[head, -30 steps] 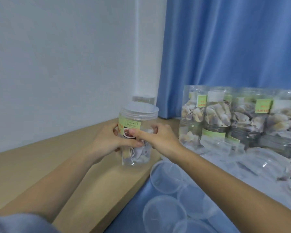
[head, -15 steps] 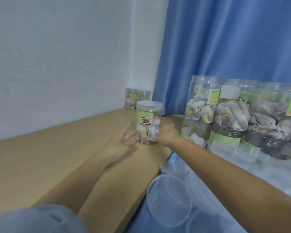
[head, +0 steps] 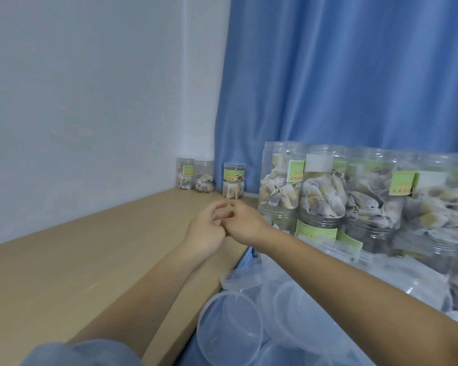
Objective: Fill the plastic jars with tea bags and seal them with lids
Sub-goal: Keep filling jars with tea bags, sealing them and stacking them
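A lidded clear jar of tea bags with a green label (head: 234,180) stands at the far end of the wooden shelf (head: 90,260), next to two other small filled jars (head: 195,178). My left hand (head: 206,228) and my right hand (head: 245,223) meet in front of it, well short of the jar. Both hold nothing, and their fingers look loosely bent and overlap. Clear plastic lids (head: 230,336) lie in a pile at the lower right.
Stacked rows of larger filled jars (head: 323,199) wrapped in clear plastic stand to the right, in front of a blue curtain (head: 341,75). A white wall (head: 90,101) runs along the left of the shelf. More empty clear containers lie under my right forearm.
One second ago both hands held the lidded jar near me. They pushed it away along the shelf and let go; it now stands by the curtain and the hands have drawn back together.
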`<state>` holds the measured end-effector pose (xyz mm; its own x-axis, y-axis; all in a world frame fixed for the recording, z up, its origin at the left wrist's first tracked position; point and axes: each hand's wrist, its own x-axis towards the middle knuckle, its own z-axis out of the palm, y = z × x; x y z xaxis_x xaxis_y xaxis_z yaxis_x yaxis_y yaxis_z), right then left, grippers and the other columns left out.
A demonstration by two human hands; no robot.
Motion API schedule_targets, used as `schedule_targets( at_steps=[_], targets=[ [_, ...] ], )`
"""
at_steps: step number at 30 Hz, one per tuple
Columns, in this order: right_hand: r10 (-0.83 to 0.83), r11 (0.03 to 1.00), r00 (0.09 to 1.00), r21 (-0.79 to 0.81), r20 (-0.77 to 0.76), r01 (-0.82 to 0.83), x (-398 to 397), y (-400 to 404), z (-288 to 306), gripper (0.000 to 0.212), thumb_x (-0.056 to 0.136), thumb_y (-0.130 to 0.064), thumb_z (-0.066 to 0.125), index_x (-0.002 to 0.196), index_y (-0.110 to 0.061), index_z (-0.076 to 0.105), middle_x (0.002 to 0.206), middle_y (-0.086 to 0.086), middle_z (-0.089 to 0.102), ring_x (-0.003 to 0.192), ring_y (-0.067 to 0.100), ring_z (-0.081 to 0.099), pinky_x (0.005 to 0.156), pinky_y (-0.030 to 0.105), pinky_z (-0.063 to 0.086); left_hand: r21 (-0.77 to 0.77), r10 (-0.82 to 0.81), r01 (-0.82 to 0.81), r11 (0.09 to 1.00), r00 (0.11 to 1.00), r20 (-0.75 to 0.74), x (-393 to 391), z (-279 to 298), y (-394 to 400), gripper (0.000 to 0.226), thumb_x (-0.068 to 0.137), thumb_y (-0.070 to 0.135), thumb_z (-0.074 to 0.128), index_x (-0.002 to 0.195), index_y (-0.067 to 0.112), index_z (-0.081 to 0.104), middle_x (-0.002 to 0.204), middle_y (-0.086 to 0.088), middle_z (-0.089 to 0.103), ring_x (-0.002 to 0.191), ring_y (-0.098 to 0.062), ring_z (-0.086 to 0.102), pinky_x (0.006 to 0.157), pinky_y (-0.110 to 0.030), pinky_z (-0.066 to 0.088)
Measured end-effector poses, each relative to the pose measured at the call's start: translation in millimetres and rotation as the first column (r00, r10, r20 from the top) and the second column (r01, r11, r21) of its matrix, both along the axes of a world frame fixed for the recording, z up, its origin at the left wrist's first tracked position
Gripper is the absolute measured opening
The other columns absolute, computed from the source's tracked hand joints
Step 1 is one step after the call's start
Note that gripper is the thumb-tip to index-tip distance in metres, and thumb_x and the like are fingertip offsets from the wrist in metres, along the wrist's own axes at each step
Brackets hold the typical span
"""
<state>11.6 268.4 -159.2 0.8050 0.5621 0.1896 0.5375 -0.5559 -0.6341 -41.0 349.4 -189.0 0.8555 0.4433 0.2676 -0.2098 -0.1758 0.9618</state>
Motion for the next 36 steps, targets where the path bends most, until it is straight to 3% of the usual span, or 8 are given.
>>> schedule_targets(
  at_steps=[3,6,12,16,20,26,33,36],
  targets=[
    [0.001,0.999,0.997,0.042,0.075,-0.004,-14.9,-29.9,15.1,0.039,0.094,-0.012,0.044,0.132,-0.01,0.045,0.126,0.01,0.057,0.111,0.02,0.053,0.075,0.017,0.035,-0.005,0.0,0.0,1.0,1.0,0.019,-14.5,20.0,-31.2,0.046,0.086,-0.018,0.043,0.126,0.004,0.051,0.117,-0.015,0.063,0.093,-0.017,0.059,0.063,-0.015,0.053],
    [-0.02,0.995,0.99,0.099,0.139,0.006,-26.5,-70.2,33.1,0.04,0.095,-0.016,0.043,0.135,-0.011,0.043,0.131,0.01,0.054,0.118,0.023,0.051,0.085,0.021,0.036,-0.008,-0.021,0.021,1.0,0.999,0.043,-24.3,43.3,-70.8,0.038,0.088,-0.016,0.045,0.122,0.0,0.052,0.111,-0.019,0.063,0.08,-0.016,0.059,0.061,-0.018,0.052],
    [-0.173,0.972,0.954,0.197,0.245,0.125,-27.2,-175.5,64.1,0.038,0.095,-0.016,0.041,0.131,-0.017,0.048,0.127,0.007,0.059,0.116,0.022,0.053,0.079,0.019,0.034,0.025,-0.117,0.115,0.993,0.991,0.062,-18.9,80.4,-171.1,0.038,0.088,-0.015,0.042,0.119,0.002,0.053,0.104,-0.014,0.064,0.088,-0.025,0.06,0.073,-0.028,0.053],
    [-0.263,0.949,0.927,0.242,0.266,0.2,-18.0,-251.4,66.7,0.034,0.094,-0.015,0.042,0.127,-0.017,0.052,0.122,0.006,0.062,0.109,0.02,0.056,0.069,0.011,0.032,0.082,-0.192,0.188,0.979,0.98,0.05,-2.7,85.7,-242.2,0.033,0.086,-0.012,0.042,0.107,0.009,0.055,0.084,-0.004,0.064,0.074,-0.015,0.059,0.058,-0.016,0.05],
    [-0.335,0.927,0.913,0.255,0.233,0.275,-6.3,-319.9,52.2,0.03,0.094,-0.015,0.045,0.121,-0.018,0.056,0.114,0.006,0.065,0.099,0.019,0.06,0.071,0.015,0.038,0.094,-0.256,0.256,0.962,0.967,-0.012,19.4,73.7,-306.4,0.024,0.087,-0.007,0.043,0.097,0.012,0.054,0.077,-0.002,0.062,0.068,-0.015,0.057,0.058,-0.023,0.048],
    [-0.456,0.878,0.868,0.255,0.194,0.405,15.9,-387.2,15.1,0.039,0.089,-0.016,0.052,0.128,-0.018,0.05,0.113,0.006,0.062,0.1,0.02,0.058,0.066,0.016,0.031,0.165,-0.264,0.292,0.942,0.949,-0.175,48.5,41.3,-359.9,0.035,0.086,0.005,0.053,0.12,0.009,0.051,0.114,-0.01,0.059,0.104,-0.026,0.058,0.095,-0.043,0.048],
    [-0.614,0.728,0.776,0.485,0.147,0.484,52.8,-412.7,24.9,0.103,0.078,-0.035,0.071,0.148,-0.035,-0.004,0.139,0.017,0.027,0.124,0.034,0.038,0.097,0.038,0.039,0.275,-0.217,0.233,0.933,0.972,-0.088,83.7,46.5,-386.6,0.066,0.08,0.011,0.066,0.139,0.016,0.037,0.142,-0.006,0.036,0.117,-0.019,0.048,0.087,-0.028,0.043],
    [-0.631,0.723,0.763,0.463,0.141,0.512,68.4,-408.3,36.0,0.11,0.075,-0.036,0.075,0.146,-0.043,-0.008,0.143,0.019,0.019,0.125,0.04,0.036,0.098,0.044,0.036,0.3,-0.232,0.245,0.922,0.97,-0.078,94.2,50.0,-394.0,0.065,0.079,0.011,0.066,0.138,0.017,0.038,0.143,-0.005,0.035,0.117,-0.021,0.049,0.079,-0.022,0.043]
  ],
)
